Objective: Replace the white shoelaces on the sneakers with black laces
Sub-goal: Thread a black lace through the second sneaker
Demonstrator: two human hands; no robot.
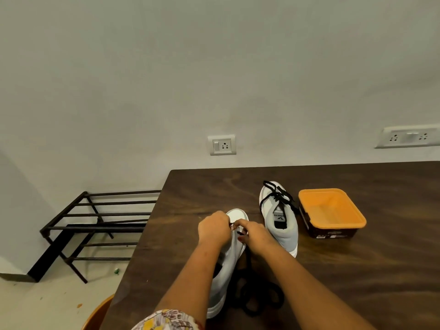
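Closest to me, the slack of the black lace point(259, 298) lies coiled on the counter point(357, 270) beside the near sneaker point(226, 265). Up at its toe eyelets, the left hand point(213, 228) and right hand point(256, 234) meet, fingers point(222, 217) curled tight, pinching the lace. I'd say threading has barely started; next the ends need pulling even. Beyond, the second sneaker point(281, 225) already wears black.

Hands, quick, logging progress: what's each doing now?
Left hand: pinches the thin black lace at the near white fabric sneaker.
Right hand: pinches the same lace.
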